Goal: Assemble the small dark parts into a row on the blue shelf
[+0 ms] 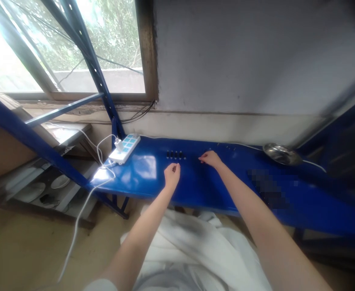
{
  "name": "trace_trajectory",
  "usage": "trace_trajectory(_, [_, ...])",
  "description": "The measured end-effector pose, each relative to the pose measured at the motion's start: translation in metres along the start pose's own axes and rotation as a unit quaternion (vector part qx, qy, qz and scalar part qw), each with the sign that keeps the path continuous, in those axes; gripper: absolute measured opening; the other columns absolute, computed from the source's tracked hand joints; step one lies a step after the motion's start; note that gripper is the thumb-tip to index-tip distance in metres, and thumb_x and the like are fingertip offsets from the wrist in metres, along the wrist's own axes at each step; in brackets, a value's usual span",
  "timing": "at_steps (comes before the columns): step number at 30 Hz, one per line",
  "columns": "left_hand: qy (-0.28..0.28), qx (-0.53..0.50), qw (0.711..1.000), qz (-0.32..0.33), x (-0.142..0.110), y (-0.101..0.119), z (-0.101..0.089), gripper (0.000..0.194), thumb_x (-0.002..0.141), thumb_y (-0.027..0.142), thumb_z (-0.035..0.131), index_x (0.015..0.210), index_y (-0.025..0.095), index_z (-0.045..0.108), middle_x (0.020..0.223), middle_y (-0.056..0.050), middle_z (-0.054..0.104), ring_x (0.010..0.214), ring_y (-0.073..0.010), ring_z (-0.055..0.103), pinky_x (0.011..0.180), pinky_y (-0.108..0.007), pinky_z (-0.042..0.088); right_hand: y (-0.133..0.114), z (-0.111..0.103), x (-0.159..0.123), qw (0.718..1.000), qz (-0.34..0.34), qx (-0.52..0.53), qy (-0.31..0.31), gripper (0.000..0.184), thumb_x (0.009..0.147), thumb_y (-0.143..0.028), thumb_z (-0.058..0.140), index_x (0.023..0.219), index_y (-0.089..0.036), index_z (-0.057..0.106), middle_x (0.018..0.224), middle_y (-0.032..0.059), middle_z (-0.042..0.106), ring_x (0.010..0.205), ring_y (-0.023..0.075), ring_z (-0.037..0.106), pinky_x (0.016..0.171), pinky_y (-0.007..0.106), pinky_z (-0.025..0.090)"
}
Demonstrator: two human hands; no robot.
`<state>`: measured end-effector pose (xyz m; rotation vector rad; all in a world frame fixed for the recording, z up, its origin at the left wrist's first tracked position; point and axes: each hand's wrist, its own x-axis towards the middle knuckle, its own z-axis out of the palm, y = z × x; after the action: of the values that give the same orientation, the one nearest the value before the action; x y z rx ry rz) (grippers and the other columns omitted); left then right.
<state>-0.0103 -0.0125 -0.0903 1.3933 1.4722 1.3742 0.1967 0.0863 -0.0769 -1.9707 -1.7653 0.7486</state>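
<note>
Sitting rowed on the blue table (153, 184), small dark pieces (176, 155) are probably light, stiff and roll-prone, best pinched mid-body; left hand (172, 174) near the row, right hand (209, 158) farther right, can't tell if either grips anything.

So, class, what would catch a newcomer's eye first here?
Probably the long, glossy blue table across the middle, where a row of small dark pieces lies beyond the left hand. Then the shiny round metal dish near its back edge, at right, and the bright brown-framed window, upper left.
</note>
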Motion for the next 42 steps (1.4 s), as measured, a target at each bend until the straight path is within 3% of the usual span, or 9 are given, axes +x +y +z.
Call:
trace_trajectory(5, [-0.013, -0.006, 1.000, -0.008, -0.001, 0.000, 0.001, 0.027, 0.081, 0.038, 0.047, 0.075, 0.015, 0.061, 0.069, -0.003, 0.059, 0.064, -0.0120, 0.052, 0.060, -0.024, 0.041, 0.030, -0.007, 0.005, 0.990, 0.100, -0.013, 0.101, 0.031, 0.067, -0.035, 0.065, 0.089, -0.015, 0.063, 0.090, 0.0097, 0.067, 0.085, 0.0222, 0.063, 0.069, 0.028, 0.046])
trace_trajectory(12, [-0.016, 0.003, 1.000, -0.016, -0.001, 0.001, -0.001, 0.028, 0.082, 0.038, 0.045, 0.076, 0.015, 0.061, 0.070, -0.002, 0.059, 0.065, -0.0119, 0.052, 0.061, -0.024, 0.041, 0.037, 0.004, 0.021, 0.985, 0.126, -0.021, 0.119, 0.059, 0.063, -0.050, 0.067, 0.110, -0.016, 0.057, 0.110, 0.0139, 0.061, 0.104, 0.0292, 0.056, 0.085, 0.041, 0.043])
trace_trajectory(21, [-0.014, 0.002, 1.000, -0.015, 0.001, 0.000, 0.000, 0.028, 0.081, 0.038, 0.046, 0.078, 0.015, 0.062, 0.071, -0.003, 0.061, 0.067, -0.0129, 0.054, 0.062, -0.025, 0.043, 0.026, 0.009, 0.032, 0.986, 0.105, -0.048, 0.117, 0.046, 0.065, -0.050, 0.065, 0.101, -0.022, 0.064, 0.097, 0.0077, 0.066, 0.094, 0.0262, 0.060, 0.080, 0.039, 0.044])
trace_trajectory(25, [-0.010, -0.002, 1.000, -0.011, 0.001, 0.000, 0.000, 0.028, 0.081, 0.038, 0.046, 0.076, 0.015, 0.062, 0.071, -0.004, 0.061, 0.067, -0.0132, 0.055, 0.063, -0.025, 0.044, 0.021, 0.014, 0.027, 0.988, 0.075, -0.045, 0.125, 0.029, 0.072, -0.042, 0.060, 0.093, -0.023, 0.066, 0.095, 0.0041, 0.067, 0.092, 0.0224, 0.061, 0.077, 0.034, 0.044])
trace_trajectory(31, [-0.019, 0.020, 1.000, 0.014, 0.001, -0.004, 0.002, 0.030, 0.083, 0.038, 0.044, 0.080, 0.015, 0.063, 0.073, -0.005, 0.062, 0.068, -0.0141, 0.056, 0.061, -0.026, 0.046, 0.013, 0.015, 0.009, 0.992, 0.031, -0.042, 0.119, 0.027, 0.074, -0.038, 0.059, 0.092, -0.020, 0.066, 0.094, 0.0054, 0.068, 0.088, 0.0217, 0.061, 0.071, 0.031, 0.043])
trace_trajectory(35, [-0.027, 0.060, 0.991, 0.120, -0.002, -0.003, 0.004, 0.032, 0.086, 0.035, 0.041, 0.103, 0.016, 0.061, 0.086, -0.007, 0.063, 0.074, -0.0143, 0.057, 0.067, -0.027, 0.048, 0.002, 0.014, -0.013, 0.990, -0.061, -0.039, 0.117, 0.021, 0.075, -0.038, 0.057, 0.079, -0.019, 0.065, 0.079, 0.0044, 0.066, 0.074, 0.0188, 0.059, 0.064, 0.028, 0.040])
trace_trajectory(38, [-0.062, 0.134, 0.966, 0.214, -0.004, 0.004, 0.006, 0.043, 0.088, 0.030, 0.037, 0.130, 0.021, 0.042, 0.097, -0.007, 0.060, 0.075, -0.0132, 0.056, 0.069, -0.026, 0.048, -0.013, 0.011, -0.037, 0.979, -0.163, -0.046, 0.110, 0.020, 0.077, -0.034, 0.053, 0.071, -0.018, 0.061, 0.072, 0.0035, 0.061, 0.065, 0.0157, 0.054, 0.059, 0.026, 0.037])
trace_trajectory(40, [-0.081, 0.188, 0.945, 0.256, -0.002, 0.012, 0.007, 0.047, 0.090, 0.027, 0.033, 0.137, 0.025, 0.032, 0.105, -0.008, 0.058, 0.081, -0.0143, 0.057, 0.069, -0.026, 0.048, -0.023, 0.007, -0.053, 0.968, -0.222, -0.055, 0.102, 0.018, 0.079, -0.032, 0.052, 0.070, -0.017, 0.059, 0.071, 0.0033, 0.059, 0.063, 0.0144, 0.050, 0.058, 0.025, 0.036])
trace_trajectory(42, [-0.091, 0.222, 0.929, 0.282, 0.002, 0.021, 0.007, 0.045, 0.091, 0.025, 0.030, 0.136, 0.025, 0.035, 0.113, -0.009, 0.055, 0.089, -0.0160, 0.056, 0.072, -0.027, 0.047, -0.032, 0.002, -0.068, 0.961, -0.253, -0.061, 0.096, 0.018, 0.080, -0.030, 0.050, 0.071, -0.017, 0.058, 0.071, 0.0031, 0.056, 0.062, 0.0137, 0.048, 0.057, 0.024, 0.035])
